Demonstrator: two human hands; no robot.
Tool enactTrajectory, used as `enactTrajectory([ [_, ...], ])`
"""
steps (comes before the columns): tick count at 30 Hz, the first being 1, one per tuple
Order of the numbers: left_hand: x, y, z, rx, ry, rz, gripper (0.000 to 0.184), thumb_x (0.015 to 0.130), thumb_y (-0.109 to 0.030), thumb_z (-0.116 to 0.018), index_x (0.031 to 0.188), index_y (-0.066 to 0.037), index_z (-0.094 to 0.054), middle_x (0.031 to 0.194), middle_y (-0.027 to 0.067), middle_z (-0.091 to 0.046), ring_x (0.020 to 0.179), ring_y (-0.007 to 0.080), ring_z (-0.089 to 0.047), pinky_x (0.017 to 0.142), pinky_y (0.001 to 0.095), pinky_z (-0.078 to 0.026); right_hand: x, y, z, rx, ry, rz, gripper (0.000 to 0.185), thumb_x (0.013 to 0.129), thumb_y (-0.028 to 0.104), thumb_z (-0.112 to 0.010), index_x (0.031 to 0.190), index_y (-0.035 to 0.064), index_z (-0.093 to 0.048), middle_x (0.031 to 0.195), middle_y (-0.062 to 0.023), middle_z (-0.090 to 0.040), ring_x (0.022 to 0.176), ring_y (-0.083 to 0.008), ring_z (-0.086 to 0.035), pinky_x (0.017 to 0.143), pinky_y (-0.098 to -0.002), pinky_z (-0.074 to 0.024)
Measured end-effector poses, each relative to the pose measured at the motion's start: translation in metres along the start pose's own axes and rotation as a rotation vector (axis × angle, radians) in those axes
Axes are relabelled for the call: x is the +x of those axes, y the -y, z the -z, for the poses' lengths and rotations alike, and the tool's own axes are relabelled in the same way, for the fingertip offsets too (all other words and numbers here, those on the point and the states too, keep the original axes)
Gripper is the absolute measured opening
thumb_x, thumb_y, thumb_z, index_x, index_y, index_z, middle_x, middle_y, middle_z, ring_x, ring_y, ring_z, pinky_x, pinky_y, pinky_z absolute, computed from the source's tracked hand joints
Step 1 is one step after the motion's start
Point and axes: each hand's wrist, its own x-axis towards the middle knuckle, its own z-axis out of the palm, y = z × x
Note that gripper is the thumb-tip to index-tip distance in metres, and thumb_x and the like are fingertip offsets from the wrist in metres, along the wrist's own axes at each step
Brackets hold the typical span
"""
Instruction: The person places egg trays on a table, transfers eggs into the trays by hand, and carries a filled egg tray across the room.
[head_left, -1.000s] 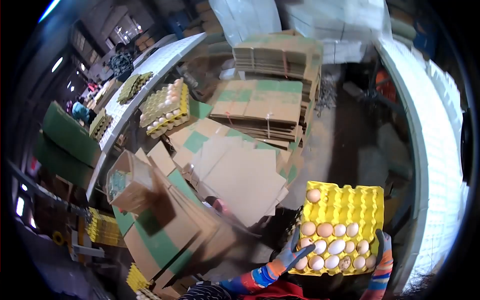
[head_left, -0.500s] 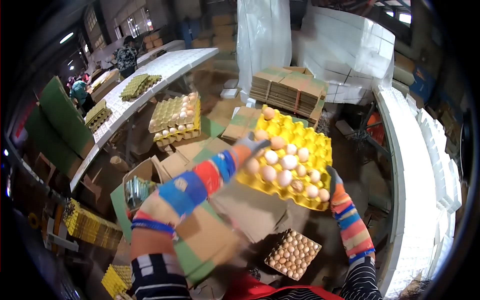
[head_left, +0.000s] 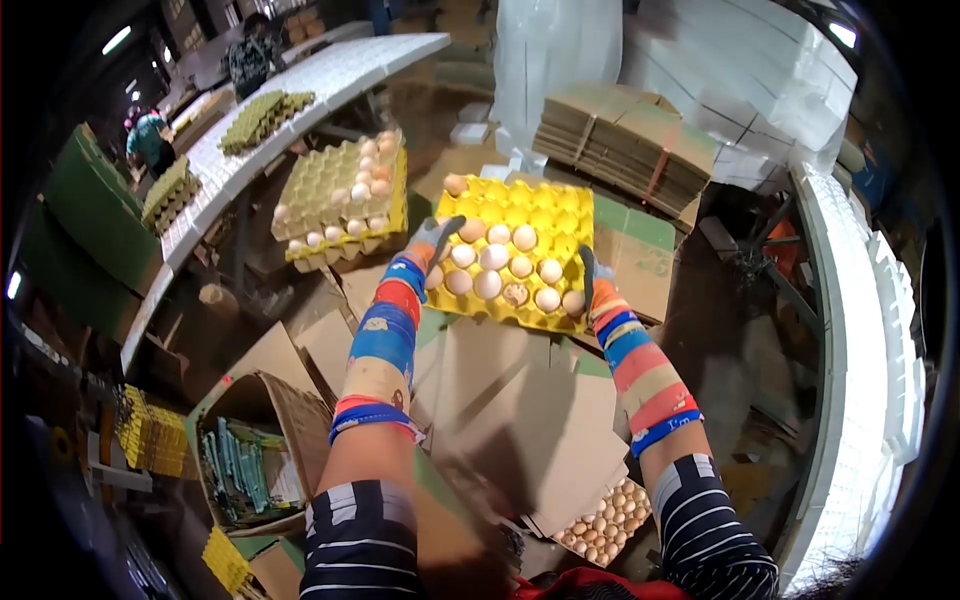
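A yellow egg tray [head_left: 545, 212] is held out in front of me by both hands. Several pale and brown eggs [head_left: 493, 257] fill its nearer rows, and a single egg sits in the far left corner; many far and right-hand cups are bare. My left hand [head_left: 434, 240], in a dark-fingered glove, grips the tray's left edge. The right edge is gripped by my right hand [head_left: 594, 274], gloved the same way. Beneath the tray lie flattened cardboard sheets [head_left: 520, 400]. To its left stands a stack of egg trays [head_left: 322, 180], with eggs along the top tray's right side.
Flattened cartons [head_left: 620, 140] are bundled behind the tray. A full egg tray [head_left: 608, 525] rests low near my body. An open box [head_left: 300, 410] is at lower left. White tables [head_left: 330, 75] [head_left: 855, 400] flank me. Two people [head_left: 250, 60] [head_left: 150, 138] are far left.
My hands have carried the yellow egg tray left and farther forward, over the cardboard. It looks less tilted. The camera view has shifted too, showing more of the open box.
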Motion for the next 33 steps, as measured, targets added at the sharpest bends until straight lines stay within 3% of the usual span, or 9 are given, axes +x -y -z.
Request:
enactTrajectory([
  [6,0.079,0.114,0.014,0.275,-0.235,0.14,0.089,0.068,-0.061,-0.061,0.134,-0.006,-0.04,0.134,0.0188,-0.043,0.124,0.0329,-0.041,0.1,0.0405,-0.035,-0.023,-0.025,0.006,0.25,0.178,0.329,0.055,0.09,0.038,-0.053,0.13,0.0016,-0.041,0.126,-0.0087,-0.05,0.113,-0.0205,-0.049,0.096,-0.0313,-0.038],
  [10,-0.023,-0.002,-0.007,0.634,-0.512,0.333,0.07,0.078,-0.058,-0.048,0.128,-0.009,-0.049,0.129,0.0143,-0.049,0.12,0.0279,-0.047,0.095,0.0384,-0.039,-0.161,-0.055,0.069,-0.016,-0.044,0.57,0.061,0.087,0.012,-0.059,0.139,0.0003,-0.029,0.14,-0.0127,-0.036,0.127,-0.0211,-0.037,0.106,-0.0338,-0.0294],
  [13,-0.042,-0.021,-0.011,0.704,-0.487,0.379,0.056,0.082,-0.054,-0.044,0.114,-0.012,-0.062,0.121,0.0123,-0.057,0.108,0.0249,-0.057,0.09,0.0376,-0.043,-0.275,-0.131,0.101,-0.181,-0.276,0.41,0.096,0.064,0.018,-0.078,0.14,-0.0006,-0.023,0.139,-0.0169,-0.031,0.128,-0.0286,-0.031,0.108,-0.0379,-0.0247],
  [16,-0.062,-0.031,-0.037,0.835,-0.371,0.246,0.046,0.084,-0.049,-0.043,0.111,-0.019,-0.064,0.114,0.0068,-0.062,0.105,0.0231,-0.058,0.087,0.0394,-0.044,-0.342,-0.196,0.082,-0.207,-0.235,0.148,0.108,0.059,0.024,-0.083,0.141,-0.0019,-0.018,0.142,-0.0207,-0.027,0.132,-0.0315,-0.026,0.108,-0.0385,-0.0243],
  [20,-0.09,-0.06,-0.101,0.99,-0.05,-0.217,0.046,0.084,-0.041,-0.046,0.121,-0.015,-0.054,0.119,0.0173,-0.056,0.108,0.0332,-0.055,0.092,0.0413,-0.042,-0.315,-0.169,0.034,-0.288,-0.309,0.305,0.101,0.066,0.031,-0.078,0.141,-0.0022,-0.02,0.143,-0.0247,-0.024,0.133,-0.0362,-0.023,0.11,-0.0384,-0.02],
  [23,-0.183,-0.13,-0.138,0.692,0.129,-0.252,0.065,0.074,-0.052,-0.054,0.116,-0.003,-0.057,0.122,0.0256,-0.052,0.111,0.0342,-0.053,0.094,0.0399,-0.042,-0.268,-0.177,0.014,-0.144,-0.183,0.221,0.086,0.076,0.016,-0.073,0.142,0.0002,-0.021,0.141,-0.0152,-0.031,0.122,-0.0239,-0.038,0.102,-0.0315,-0.0328],
  [25,-0.226,-0.128,-0.166,0.961,0.44,-0.737,0.058,0.077,-0.046,-0.053,0.113,-0.001,-0.057,0.112,0.0254,-0.056,0.099,0.0383,-0.057,0.086,0.0419,-0.046,-0.245,-0.187,0.022,0.105,-0.141,0.281,0.074,0.081,0.014,-0.068,0.14,-0.0005,-0.026,0.131,-0.0114,-0.043,0.11,-0.0174,-0.046,0.096,-0.0277,-0.0386],
  [30,-0.488,-0.164,-0.042,0.671,0.714,-0.776,0.048,0.082,-0.04,-0.058,0.121,-0.011,-0.052,0.11,0.0162,-0.058,0.102,0.0326,-0.057,0.088,0.0402,-0.046,-0.317,-0.221,0.08,0.283,-0.052,0.269,0.04,0.09,0.02,-0.054,0.124,0.0004,-0.045,0.11,-0.0085,-0.056,0.095,-0.0159,-0.052,0.082,-0.0256,-0.0453],
  [33,-0.558,-0.123,0.089,0.272,0.248,-0.904,0.056,0.085,-0.036,-0.057,0.125,0.003,-0.048,0.118,0.017,-0.056,0.103,0.0265,-0.057,0.09,0.0361,-0.045,-0.389,-0.23,0.129,0.175,0.113,0.171,0.031,0.094,0.021,-0.046,0.117,0.0009,-0.052,0.102,-0.0094,-0.06,0.09,-0.0175,-0.055,0.078,-0.0256,-0.0473],
])
